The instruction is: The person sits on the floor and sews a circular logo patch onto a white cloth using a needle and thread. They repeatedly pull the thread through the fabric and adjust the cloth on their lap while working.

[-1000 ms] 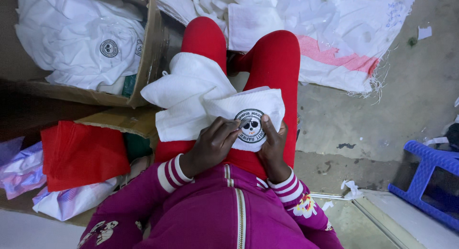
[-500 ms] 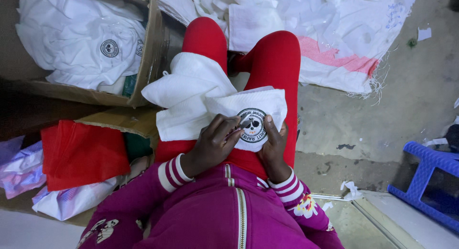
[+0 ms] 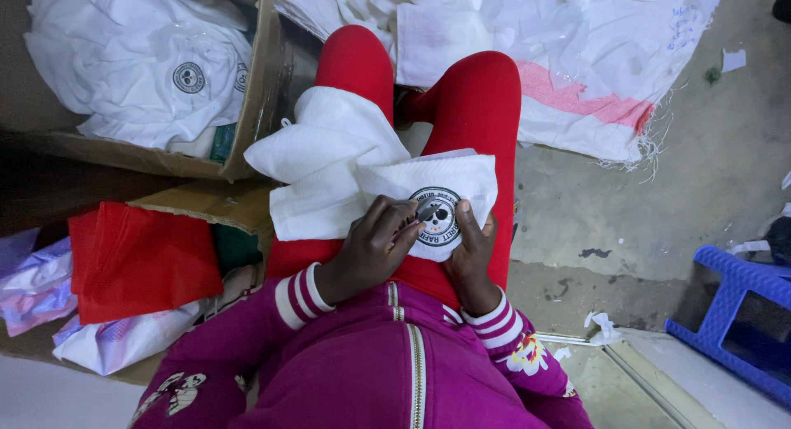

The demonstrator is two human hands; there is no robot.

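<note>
On the lap, folded white garment (image 3: 346,169) pinned as before; left hand (image 3: 371,252) fingers now curled tighter over the round badge (image 3: 435,219), right hand (image 3: 471,256) pinching its edge, badge work continuing

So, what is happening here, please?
A seated person holds a white garment on their lap. The left hand presses its fingers on the round badge, and the right hand grips the cloth beside it. A cardboard box of similar white garments stands on the person's left, with a red cloth stack nearer.
</note>
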